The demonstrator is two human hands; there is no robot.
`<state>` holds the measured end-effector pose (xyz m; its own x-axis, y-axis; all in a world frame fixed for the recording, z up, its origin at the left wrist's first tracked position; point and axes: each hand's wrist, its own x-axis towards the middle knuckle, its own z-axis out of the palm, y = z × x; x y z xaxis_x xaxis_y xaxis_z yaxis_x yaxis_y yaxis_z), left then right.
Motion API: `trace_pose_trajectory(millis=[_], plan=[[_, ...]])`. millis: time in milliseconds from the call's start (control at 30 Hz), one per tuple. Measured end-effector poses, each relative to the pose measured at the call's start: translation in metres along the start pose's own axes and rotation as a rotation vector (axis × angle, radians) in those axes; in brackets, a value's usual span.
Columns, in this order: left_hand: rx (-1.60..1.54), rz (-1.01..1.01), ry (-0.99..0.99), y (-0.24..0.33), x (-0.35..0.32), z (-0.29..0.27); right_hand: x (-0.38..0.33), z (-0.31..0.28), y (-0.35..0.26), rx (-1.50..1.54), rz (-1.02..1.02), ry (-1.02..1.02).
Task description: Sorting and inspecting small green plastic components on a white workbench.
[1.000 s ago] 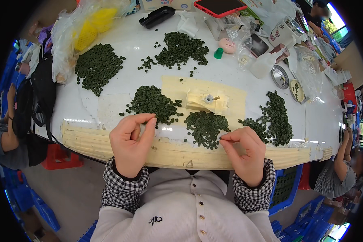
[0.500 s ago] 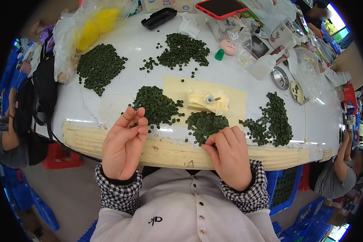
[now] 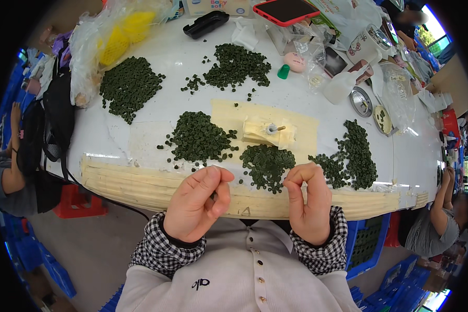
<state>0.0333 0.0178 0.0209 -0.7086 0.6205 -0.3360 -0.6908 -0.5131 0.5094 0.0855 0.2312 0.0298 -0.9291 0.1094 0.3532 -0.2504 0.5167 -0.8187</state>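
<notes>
My left hand [image 3: 198, 204] is raised over the table's front edge, its thumb and fingertips pressed together. A dark spot shows between its curled fingers, too small to name. To the right, my right hand [image 3: 310, 204] makes a pinch at the front of a pile of small dark green ring-like pieces [image 3: 268, 164]; what it holds, if anything, cannot be made out. Beyond my left hand lies another heap of dark green pieces [image 3: 198, 136]. Between and behind these heaps stands a block wrapped in yellowish tape [image 3: 255, 131] with a small metal pin [image 3: 280, 128] on top.
More green piles lie at the far left [image 3: 130, 86], far middle [image 3: 236, 65] and right [image 3: 358, 156]. A red-cased phone [image 3: 286, 10], a black case [image 3: 206, 24], plastic bags [image 3: 88, 57] and a round tin [image 3: 361, 101] crowd the back. Yellow tape [image 3: 140, 182] covers the front edge.
My left hand has moved right and nearer to me, its fingers closing together. My right hand has drawn back slightly from the green pile, still pinched.
</notes>
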Motion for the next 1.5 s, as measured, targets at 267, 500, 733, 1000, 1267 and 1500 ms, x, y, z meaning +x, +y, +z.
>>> trace_pose_trajectory(millis=[267, 500, 733, 1000, 1267, 1500], plan=[[0.093, -0.096, 0.032, -0.012, 0.008, 0.020, -0.001, 0.001, -0.001, 0.038, 0.060, -0.016], [0.015, -0.091, -0.088, -0.015, 0.010, 0.007, -0.002, 0.001, -0.003, 0.173, 0.104, -0.038], [-0.041, -0.074, -0.178, -0.020, 0.012, 0.002, -0.004, 0.000, -0.007, 0.331, 0.184, -0.049], [-0.020, -0.073, -0.159, -0.021, 0.012, 0.004, -0.001, 0.004, -0.003, 0.408, 0.117, -0.146], [0.078, -0.038, -0.109, -0.022, 0.012, 0.010, -0.001, 0.005, -0.005, 0.442, 0.134, -0.145], [0.118, 0.064, -0.152, -0.030, 0.012, 0.005, -0.004, 0.011, -0.007, 0.511, 0.210, -0.134]])
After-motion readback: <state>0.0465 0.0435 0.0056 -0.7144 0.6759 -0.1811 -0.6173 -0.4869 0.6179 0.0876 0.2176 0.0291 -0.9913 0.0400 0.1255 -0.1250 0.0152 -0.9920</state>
